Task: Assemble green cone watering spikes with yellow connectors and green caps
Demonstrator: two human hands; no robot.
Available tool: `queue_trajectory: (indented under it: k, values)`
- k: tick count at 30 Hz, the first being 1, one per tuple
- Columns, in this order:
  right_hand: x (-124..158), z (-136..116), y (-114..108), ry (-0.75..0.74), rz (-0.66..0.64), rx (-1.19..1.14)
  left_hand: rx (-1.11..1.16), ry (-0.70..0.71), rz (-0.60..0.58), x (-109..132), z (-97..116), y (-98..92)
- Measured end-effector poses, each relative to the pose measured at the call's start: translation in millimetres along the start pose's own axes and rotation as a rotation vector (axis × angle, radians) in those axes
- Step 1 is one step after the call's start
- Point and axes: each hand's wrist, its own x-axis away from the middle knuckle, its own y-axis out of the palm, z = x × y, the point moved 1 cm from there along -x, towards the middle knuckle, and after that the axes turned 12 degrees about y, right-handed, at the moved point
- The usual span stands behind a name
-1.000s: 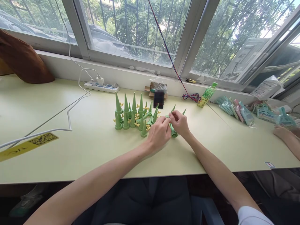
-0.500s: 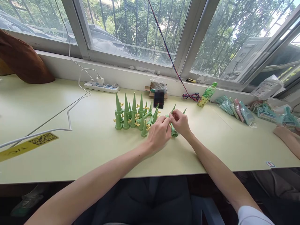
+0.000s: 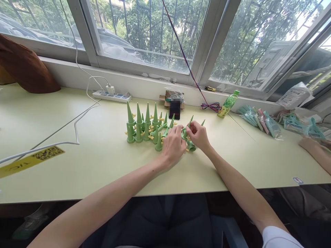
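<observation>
My right hand [image 3: 198, 136] is closed in a pinch on a green plant watering spike [image 3: 185, 134], held tilted just above the table. Close beside it, my left hand [image 3: 172, 144] is curled with its back toward me; its fingertips are mostly hidden, and what they hold cannot be made out. Several more green spikes with small yellow valves stand in a cluster to the left, such as the tall spike [image 3: 138, 113] and the short spike [image 3: 158, 143]. One spike lying on its side [image 3: 192, 147] shows its open end below my right hand.
Behind the cluster, a phone [image 3: 174, 109] leans on a small cardboard box [image 3: 162, 100]. A power strip [image 3: 113, 96], a green drink bottle [image 3: 228, 104] and bagged pastel items [image 3: 261, 120] line the window side. Another person's hand [image 3: 311, 143] rests at far right.
My left hand has drawn slightly left and down, parting from my right hand. More of the green spike at my right fingertips now shows. The other person's hand has shifted slightly left.
</observation>
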Motion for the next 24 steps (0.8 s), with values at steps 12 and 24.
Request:
queue_trajectory:
  k: [12, 24]
  values:
    - [0.1, 4.5, -0.6, -0.025, 0.065, 0.010, -0.022, -0.027, -0.146, 1.9, 0.1, 2.7]
    - [1.6, 1.7, -1.8, -0.027, 0.108, 0.002, -0.095, -0.060, -0.229, 2.6, -3.8, 9.3]
